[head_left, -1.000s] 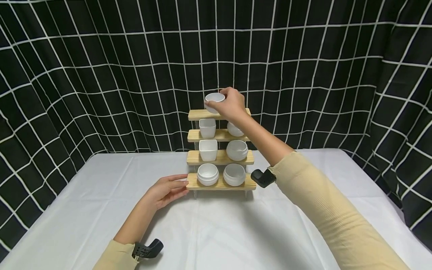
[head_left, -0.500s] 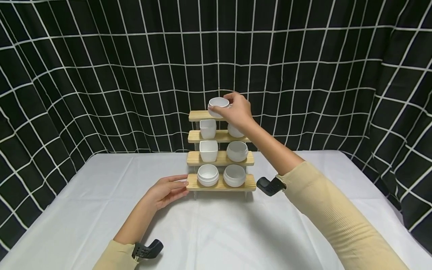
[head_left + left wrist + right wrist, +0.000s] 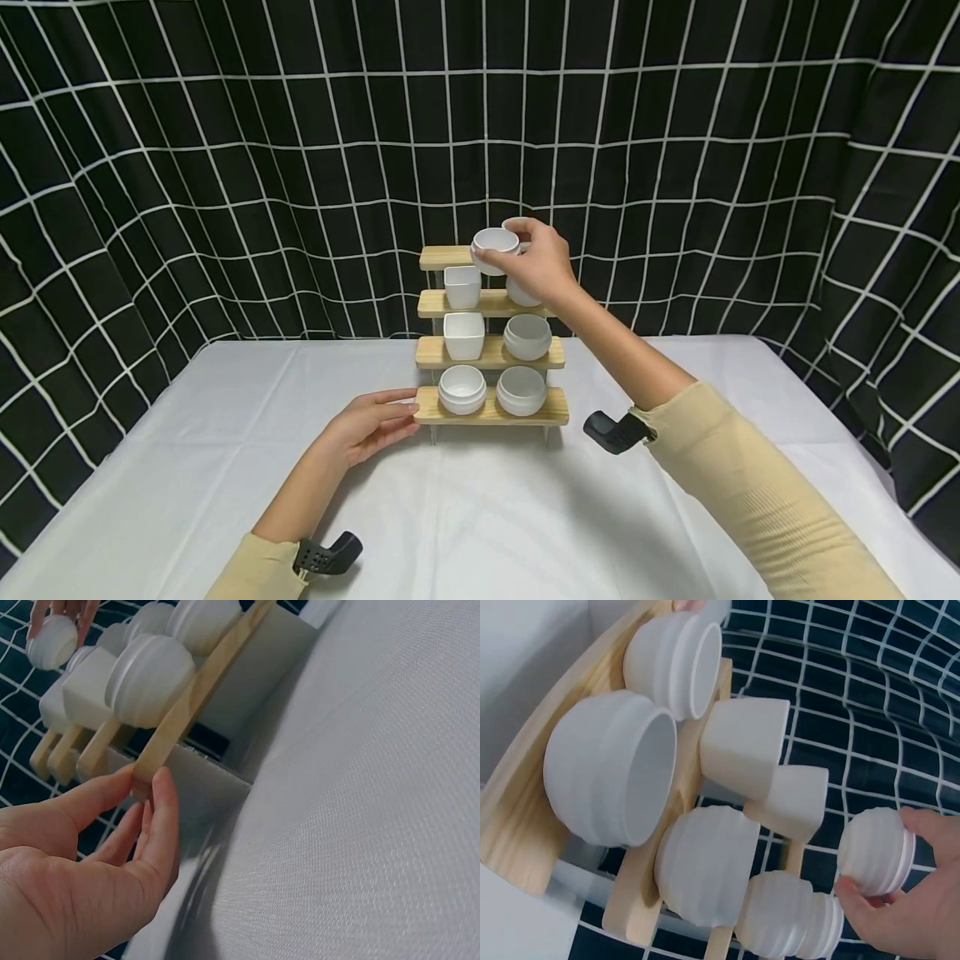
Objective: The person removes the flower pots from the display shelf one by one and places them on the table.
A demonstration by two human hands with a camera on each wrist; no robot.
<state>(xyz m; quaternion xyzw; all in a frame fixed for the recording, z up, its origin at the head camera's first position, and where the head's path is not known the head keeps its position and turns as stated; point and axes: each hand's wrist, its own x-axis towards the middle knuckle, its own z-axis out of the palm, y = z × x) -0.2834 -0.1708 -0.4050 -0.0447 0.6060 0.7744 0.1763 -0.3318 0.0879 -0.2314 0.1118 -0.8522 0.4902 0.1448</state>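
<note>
Head view | right hand (image 3: pixel 543 260) curled round cup (image 3: pixel 493 239), setting-down apparently pending | left hand (image 3: pixel 371 426) pinching bottom shelf (image 3: pixel 491 408) | lower three shelves (image 3: pixel 492 352) loaded, two each

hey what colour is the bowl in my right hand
The bowl in your right hand is plain white; the right wrist view shows it best.

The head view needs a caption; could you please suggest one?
Right hand holds a white bowl near the top shelf; left hand grips bottom shelf.
</note>
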